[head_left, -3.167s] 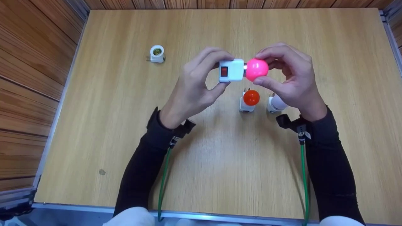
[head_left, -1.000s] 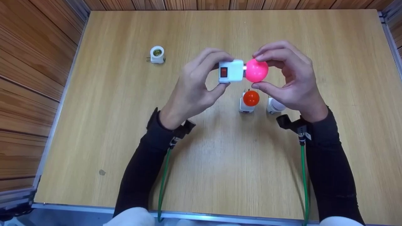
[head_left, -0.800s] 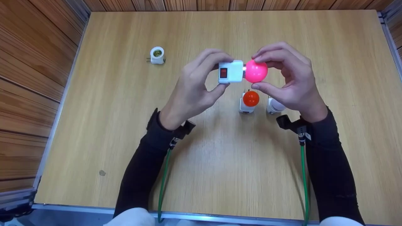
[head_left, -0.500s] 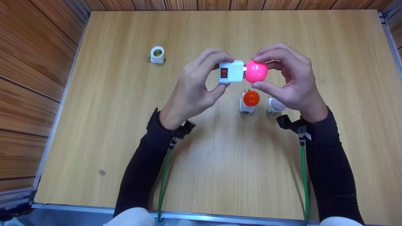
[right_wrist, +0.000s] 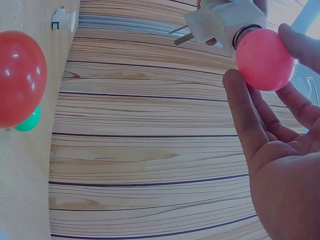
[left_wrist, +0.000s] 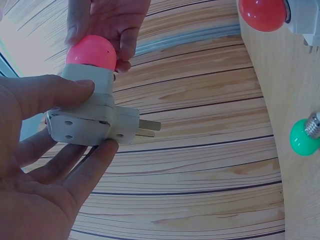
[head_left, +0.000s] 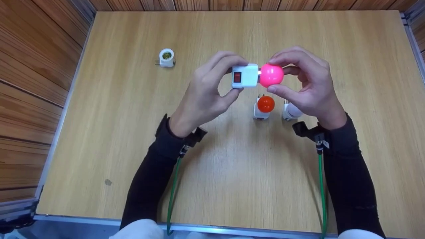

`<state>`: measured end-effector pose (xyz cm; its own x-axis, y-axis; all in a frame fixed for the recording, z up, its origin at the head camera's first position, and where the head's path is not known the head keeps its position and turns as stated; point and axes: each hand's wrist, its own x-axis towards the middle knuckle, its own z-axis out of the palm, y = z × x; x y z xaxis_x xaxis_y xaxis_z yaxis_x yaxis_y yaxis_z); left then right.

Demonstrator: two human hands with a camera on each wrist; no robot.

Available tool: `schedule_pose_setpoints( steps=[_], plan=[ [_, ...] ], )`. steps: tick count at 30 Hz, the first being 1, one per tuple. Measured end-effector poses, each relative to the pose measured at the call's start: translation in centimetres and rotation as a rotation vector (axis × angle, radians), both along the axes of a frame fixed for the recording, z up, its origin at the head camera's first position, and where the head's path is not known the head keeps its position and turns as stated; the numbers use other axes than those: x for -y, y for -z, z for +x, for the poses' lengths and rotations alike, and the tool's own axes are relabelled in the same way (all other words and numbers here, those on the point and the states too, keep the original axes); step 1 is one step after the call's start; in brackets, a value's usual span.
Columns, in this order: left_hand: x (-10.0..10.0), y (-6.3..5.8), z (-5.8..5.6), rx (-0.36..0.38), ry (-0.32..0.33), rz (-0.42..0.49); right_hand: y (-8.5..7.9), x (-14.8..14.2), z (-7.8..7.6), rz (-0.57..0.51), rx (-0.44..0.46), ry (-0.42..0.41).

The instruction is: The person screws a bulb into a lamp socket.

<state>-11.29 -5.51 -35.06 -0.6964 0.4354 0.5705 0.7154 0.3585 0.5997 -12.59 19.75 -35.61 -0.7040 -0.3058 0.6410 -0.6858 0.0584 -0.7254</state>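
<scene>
We see the pink bulb (head_left: 271,75) at the mouth of the white socket (head_left: 246,76), above the worktop (head_left: 232,172). Left hand (head_left: 208,91), part-closed, pinches the socket; right hand (head_left: 308,81), likewise part-closed, pinches the bulb opposite. How deep the metal base (right_wrist: 244,33) sits, we cannot judge clearly.

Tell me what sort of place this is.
Probably a small work booth set up for recording, though I can't be sure: wood-look panels flank the table, a metal rail runs along its near edge, and wrist cameras trail green cables.
</scene>
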Motion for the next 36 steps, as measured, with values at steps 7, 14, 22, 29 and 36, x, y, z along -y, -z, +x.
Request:
schedule_pose_setpoints(
  steps=[7,14,22,29,36],
  plan=[
    [0.00,0.09,0.09,0.000,0.014,0.023,0.09,0.08,0.16,0.005,0.008,0.006],
    [0.06,-0.06,0.05,0.010,0.010,0.009,0.09,0.07,0.05,-0.021,0.000,0.019],
    [0.04,-0.25,-0.01,0.011,0.008,-0.003,0.00,0.42,0.01,-0.070,-0.018,0.010],
    [0.03,-0.16,0.13,0.014,0.011,0.009,-0.02,0.66,0.26,-0.089,-0.043,0.008],
    [0.08,-0.15,0.06,0.008,0.021,0.026,-0.03,0.92,0.16,-0.113,-0.120,-0.010]
  ],
)
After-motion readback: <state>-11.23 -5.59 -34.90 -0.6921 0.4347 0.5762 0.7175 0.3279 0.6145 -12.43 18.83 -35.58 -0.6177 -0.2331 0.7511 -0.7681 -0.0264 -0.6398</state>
